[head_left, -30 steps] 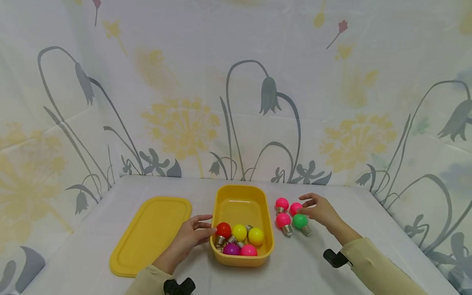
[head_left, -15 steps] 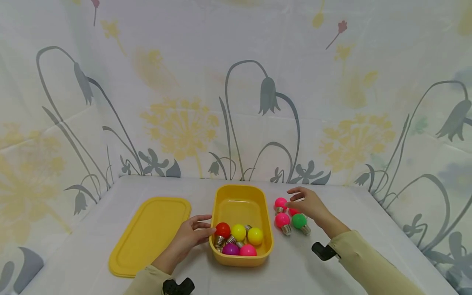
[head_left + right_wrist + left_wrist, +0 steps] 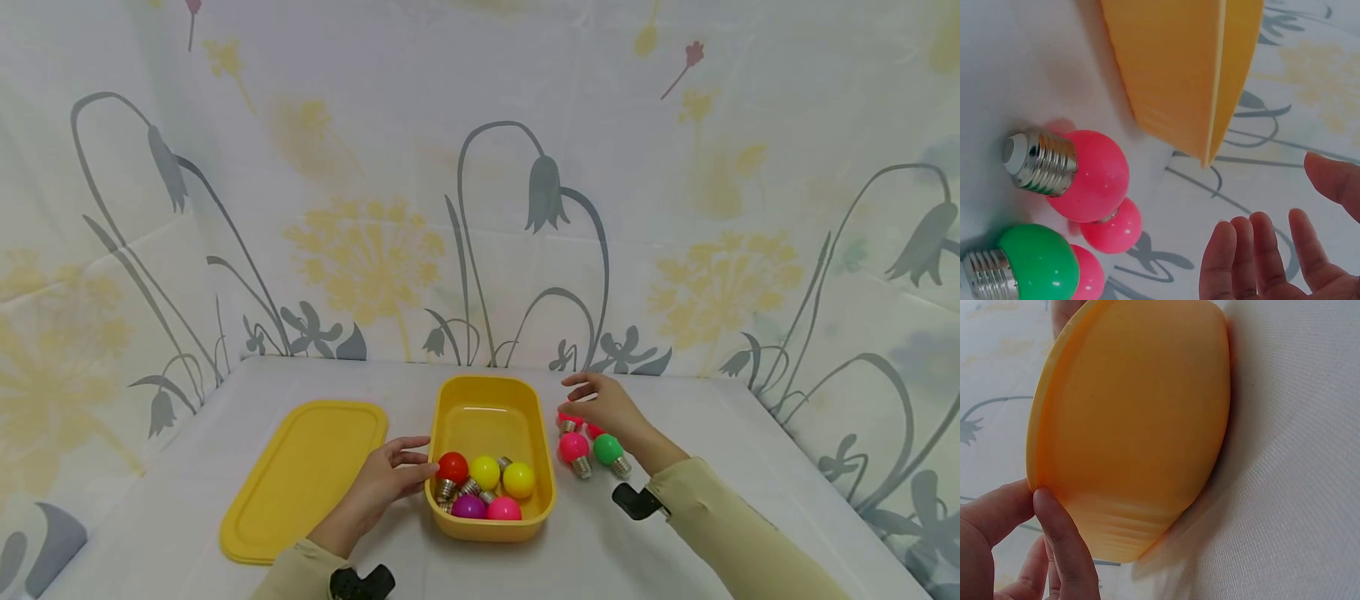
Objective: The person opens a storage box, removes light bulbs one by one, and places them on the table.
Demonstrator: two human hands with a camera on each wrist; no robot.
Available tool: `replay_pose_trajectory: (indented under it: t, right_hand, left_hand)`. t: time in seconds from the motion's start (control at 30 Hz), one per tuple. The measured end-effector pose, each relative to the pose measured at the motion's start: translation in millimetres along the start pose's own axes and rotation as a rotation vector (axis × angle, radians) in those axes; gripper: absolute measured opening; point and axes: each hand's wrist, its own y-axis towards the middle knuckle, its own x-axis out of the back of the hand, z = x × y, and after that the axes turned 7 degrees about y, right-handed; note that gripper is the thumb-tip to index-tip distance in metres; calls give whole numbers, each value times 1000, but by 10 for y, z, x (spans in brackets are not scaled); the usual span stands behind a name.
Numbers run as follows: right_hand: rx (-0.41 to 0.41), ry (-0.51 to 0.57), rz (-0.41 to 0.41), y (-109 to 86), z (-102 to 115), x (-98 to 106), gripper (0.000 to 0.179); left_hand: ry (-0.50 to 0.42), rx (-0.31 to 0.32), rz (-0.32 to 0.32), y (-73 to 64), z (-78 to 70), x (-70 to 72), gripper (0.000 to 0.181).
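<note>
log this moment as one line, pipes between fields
left hand: pinches rim of yellow box | right hand: empty, by loose pink bulbs and green bulb | yellow lid: off, lying flat

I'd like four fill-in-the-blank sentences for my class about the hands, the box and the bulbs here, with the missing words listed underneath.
The ____ hand pinches the box.
Inside the box, two bulbs are ____.
Outside the box, the only bulb that is not pink is ____.
The pink bulbs outside the box number ____.

Missing words: left; yellow; green; three.
</note>
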Motion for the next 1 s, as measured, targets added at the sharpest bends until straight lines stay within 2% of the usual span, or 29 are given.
replay_pose_trajectory:
  t: [0.27,0.47,1.0]
  right_hand:
    - [-3,18,13,42,113,-95,41]
    - [25,5,17,72,213,-190,39]
    - [54,116,129,216,423,-533,39]
  left_hand:
    - [-2,-8,4,1,5,-4,50]
    - [4,-15,6,-7,-3,-2,50]
    - [-12,6,11,6,-11,1,51]
